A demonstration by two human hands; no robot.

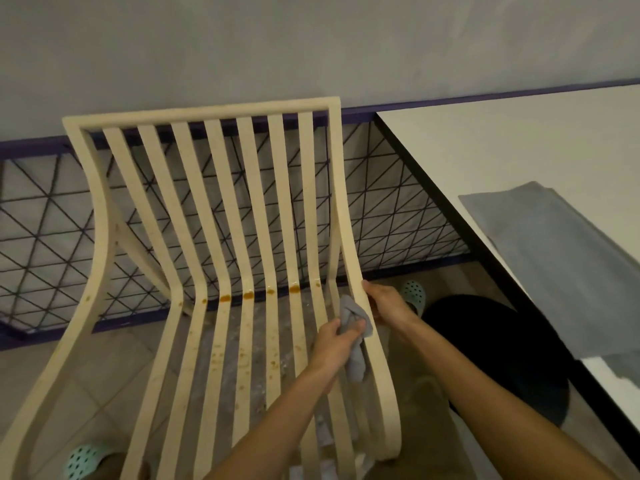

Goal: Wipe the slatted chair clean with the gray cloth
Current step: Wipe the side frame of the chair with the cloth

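Your left hand (334, 344) bunches the gray cloth (353, 327) against the right side of the cream slatted chair (221, 209), fingers (356, 328) curled round the fabric and pinching it where the seat meets the back, between the outermost slat and the side rail. A tail of the cloth hangs down through the gap beside your wrist. Your right hand (386, 304) grips the chair's right side rail just beside the cloth, thumb on the inner face and fingers wrapped behind, out of sight. The chair is tilted toward you, its back rising toward the wall. Orange-brown stains (247, 295) dot the bend of several middle slats, with lighter speckles scattered down the seat slats. To your right, a pale surface (519, 140) with a dark edge carries a second, folded gray cloth (561, 258). Mint-green perforated clogs (414, 295) show beneath the chair, on a tiled floor (104, 362), before a black wire grid (45, 237) along the wall.
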